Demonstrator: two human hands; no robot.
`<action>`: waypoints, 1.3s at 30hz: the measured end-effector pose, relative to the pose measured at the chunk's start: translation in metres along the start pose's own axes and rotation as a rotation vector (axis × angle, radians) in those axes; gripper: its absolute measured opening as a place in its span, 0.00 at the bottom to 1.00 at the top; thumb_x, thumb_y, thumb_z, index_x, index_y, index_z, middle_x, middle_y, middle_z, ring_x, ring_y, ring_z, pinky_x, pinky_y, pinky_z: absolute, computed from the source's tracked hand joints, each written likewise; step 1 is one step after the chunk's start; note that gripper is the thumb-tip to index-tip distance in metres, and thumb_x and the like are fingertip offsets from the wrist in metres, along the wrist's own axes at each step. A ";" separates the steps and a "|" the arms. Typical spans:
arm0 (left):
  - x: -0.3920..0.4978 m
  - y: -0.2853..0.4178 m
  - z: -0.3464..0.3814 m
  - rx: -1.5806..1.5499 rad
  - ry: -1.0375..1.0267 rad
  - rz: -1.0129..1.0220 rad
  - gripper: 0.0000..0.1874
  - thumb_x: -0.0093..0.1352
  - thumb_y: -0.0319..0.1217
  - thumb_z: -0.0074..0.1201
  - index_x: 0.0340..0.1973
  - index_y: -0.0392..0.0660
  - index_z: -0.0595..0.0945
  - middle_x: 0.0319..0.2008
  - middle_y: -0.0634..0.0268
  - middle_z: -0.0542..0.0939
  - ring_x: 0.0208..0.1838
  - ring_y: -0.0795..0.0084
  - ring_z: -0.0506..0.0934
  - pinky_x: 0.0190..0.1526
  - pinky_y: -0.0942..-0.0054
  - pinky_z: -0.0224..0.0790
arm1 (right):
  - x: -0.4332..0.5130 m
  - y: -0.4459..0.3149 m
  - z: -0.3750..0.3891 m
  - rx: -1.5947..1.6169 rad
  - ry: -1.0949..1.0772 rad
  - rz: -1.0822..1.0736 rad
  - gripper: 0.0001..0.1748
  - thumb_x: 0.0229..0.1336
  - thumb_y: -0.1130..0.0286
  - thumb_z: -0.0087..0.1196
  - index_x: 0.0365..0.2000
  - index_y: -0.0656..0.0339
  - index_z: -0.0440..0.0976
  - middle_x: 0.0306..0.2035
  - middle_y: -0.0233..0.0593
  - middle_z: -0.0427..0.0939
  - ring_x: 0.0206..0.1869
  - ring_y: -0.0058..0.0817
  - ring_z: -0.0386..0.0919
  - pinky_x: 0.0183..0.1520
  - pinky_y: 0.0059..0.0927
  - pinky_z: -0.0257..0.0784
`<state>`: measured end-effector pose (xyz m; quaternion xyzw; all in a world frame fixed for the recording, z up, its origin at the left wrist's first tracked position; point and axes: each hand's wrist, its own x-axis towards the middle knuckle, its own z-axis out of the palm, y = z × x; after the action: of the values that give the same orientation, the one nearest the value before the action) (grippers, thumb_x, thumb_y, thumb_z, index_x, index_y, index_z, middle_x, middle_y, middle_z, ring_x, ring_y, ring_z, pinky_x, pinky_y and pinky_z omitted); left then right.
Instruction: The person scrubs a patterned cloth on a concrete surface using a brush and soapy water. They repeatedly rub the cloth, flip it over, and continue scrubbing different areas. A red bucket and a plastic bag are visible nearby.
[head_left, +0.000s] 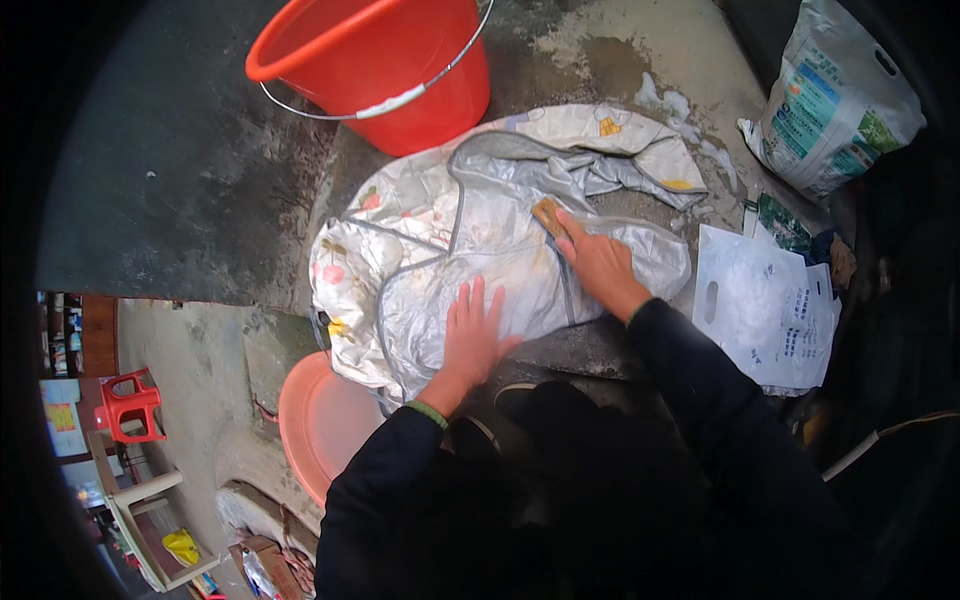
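Observation:
A quilted fabric cover (495, 270) with a silver-grey coated side, grey piping and a white printed side lies spread and partly folded on wet concrete. My right hand (600, 266) grips a wooden-backed scrubbing brush (550, 217), which rests on the silver side near the middle of the cover. Its bristles are hidden beneath the wood. Brownish stains show on the fabric beside the brush. My left hand (474, 334) presses palm down on the silver fabric, nearer to me, with its fingers spread and nothing held.
A red plastic bucket (390, 75) with a wire handle stands beyond the cover. At lower left sits an orange plastic basin (330, 420) holding cloudy liquid. Right of the cover are a white plastic bag (757, 300) and a large printed detergent bag (832, 112). Suds (667, 101) lie on the concrete.

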<state>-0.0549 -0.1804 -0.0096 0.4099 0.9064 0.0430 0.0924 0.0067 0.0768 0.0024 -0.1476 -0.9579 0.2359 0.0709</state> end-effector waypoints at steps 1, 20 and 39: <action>0.000 0.000 -0.005 0.018 -0.071 -0.016 0.49 0.69 0.54 0.61 0.78 0.47 0.58 0.80 0.43 0.49 0.81 0.38 0.50 0.76 0.43 0.46 | 0.001 -0.003 -0.004 0.006 0.024 -0.009 0.30 0.74 0.52 0.48 0.72 0.40 0.62 0.26 0.53 0.82 0.29 0.55 0.82 0.33 0.53 0.74; -0.016 0.030 -0.004 -0.168 0.003 0.218 0.41 0.63 0.21 0.54 0.74 0.52 0.67 0.76 0.65 0.65 0.75 0.49 0.63 0.72 0.47 0.58 | -0.004 -0.017 -0.001 -0.047 -0.092 -0.068 0.31 0.73 0.56 0.51 0.73 0.36 0.62 0.26 0.53 0.82 0.26 0.51 0.82 0.27 0.53 0.74; -0.033 0.031 -0.004 -0.235 0.032 0.243 0.37 0.63 0.19 0.53 0.70 0.47 0.71 0.75 0.64 0.66 0.76 0.46 0.63 0.73 0.44 0.57 | -0.033 -0.035 0.005 0.097 -0.254 -0.296 0.34 0.69 0.66 0.52 0.73 0.39 0.59 0.42 0.47 0.85 0.34 0.50 0.84 0.36 0.50 0.78</action>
<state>-0.0114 -0.1845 0.0040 0.5020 0.8403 0.1660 0.1196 0.0283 0.0348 0.0122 0.0293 -0.9579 0.2855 -0.0094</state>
